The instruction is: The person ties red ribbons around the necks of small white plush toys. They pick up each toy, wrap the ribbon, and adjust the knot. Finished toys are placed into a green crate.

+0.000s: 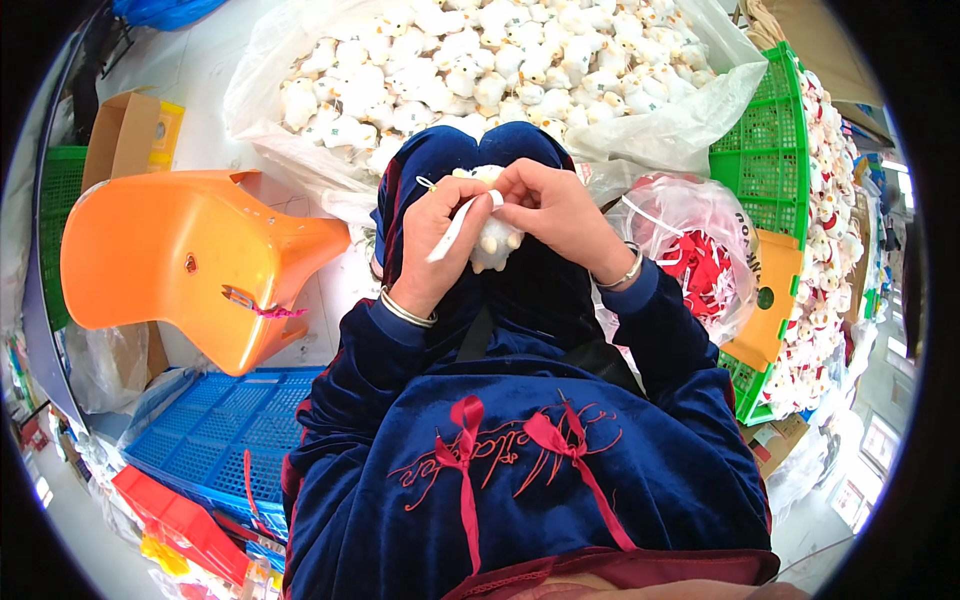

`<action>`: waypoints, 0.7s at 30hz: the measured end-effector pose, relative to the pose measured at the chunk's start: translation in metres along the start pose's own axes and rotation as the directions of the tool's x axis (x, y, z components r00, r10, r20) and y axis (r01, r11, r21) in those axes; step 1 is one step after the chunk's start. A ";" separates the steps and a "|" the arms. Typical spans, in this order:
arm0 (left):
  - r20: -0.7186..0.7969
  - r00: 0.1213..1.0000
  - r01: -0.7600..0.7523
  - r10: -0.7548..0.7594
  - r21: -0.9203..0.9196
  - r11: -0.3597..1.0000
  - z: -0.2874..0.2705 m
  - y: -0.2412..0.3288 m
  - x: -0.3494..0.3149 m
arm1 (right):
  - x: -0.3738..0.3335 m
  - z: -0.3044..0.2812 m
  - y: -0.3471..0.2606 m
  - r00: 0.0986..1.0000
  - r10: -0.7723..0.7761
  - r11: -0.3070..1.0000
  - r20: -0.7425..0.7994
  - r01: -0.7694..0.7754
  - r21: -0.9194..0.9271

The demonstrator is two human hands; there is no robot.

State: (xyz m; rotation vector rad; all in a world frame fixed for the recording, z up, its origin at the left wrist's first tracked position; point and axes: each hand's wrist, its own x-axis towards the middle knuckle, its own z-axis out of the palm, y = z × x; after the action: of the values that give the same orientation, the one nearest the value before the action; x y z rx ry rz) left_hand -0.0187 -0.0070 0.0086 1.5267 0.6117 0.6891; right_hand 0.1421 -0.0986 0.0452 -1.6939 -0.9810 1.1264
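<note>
Over my lap, both hands are around a small white plush toy [492,240], whose stubby feet point toward me. My left hand [432,232] is closed on its left side, with the thumb pressed near the top. A white ribbon [454,232] runs out beneath that thumb and hangs down to the left. My right hand [553,205] pinches at the toy's upper part, where the ribbon's other end appears to lie between the fingertips. A thin cord loop sticks out by the left fingers. The fingers hide much of the toy's top.
Beyond my knees lies a large clear plastic sheet [690,130] heaped with similar white plush toys [430,80]. Left stands an orange stool [150,250] carrying snips [240,297], above a blue crate [220,430]. Right are a bag of red pieces [697,275] and a green crate [760,150].
</note>
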 end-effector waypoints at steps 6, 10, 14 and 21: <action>-0.010 0.989 -0.150 0.150 0.020 0.989 0.000 -0.006 0.001 | 0.006 0.018 0.002 0.915 -0.393 0.811 -0.093 0.297 -0.504; 0.033 0.977 -0.213 0.212 0.046 0.976 -0.005 -0.007 0.005 | 0.011 0.012 0.003 0.885 -0.465 0.738 0.037 0.410 -0.536; 0.074 0.987 -0.150 0.144 0.080 0.985 -0.009 -0.005 0.001 | 0.010 -0.013 -0.011 0.971 -0.168 0.902 0.169 0.221 -0.371; 0.079 0.979 -0.199 0.187 0.192 0.961 -0.013 0.000 -0.001 | 0.011 -0.038 -0.013 0.979 0.003 0.927 0.202 0.074 -0.369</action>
State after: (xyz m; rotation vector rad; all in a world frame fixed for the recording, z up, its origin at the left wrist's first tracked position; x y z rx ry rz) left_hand -0.0291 0.0016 0.0085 1.8048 0.5010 0.7443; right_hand 0.1796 -0.0930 0.0631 -1.8759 -1.4229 1.1540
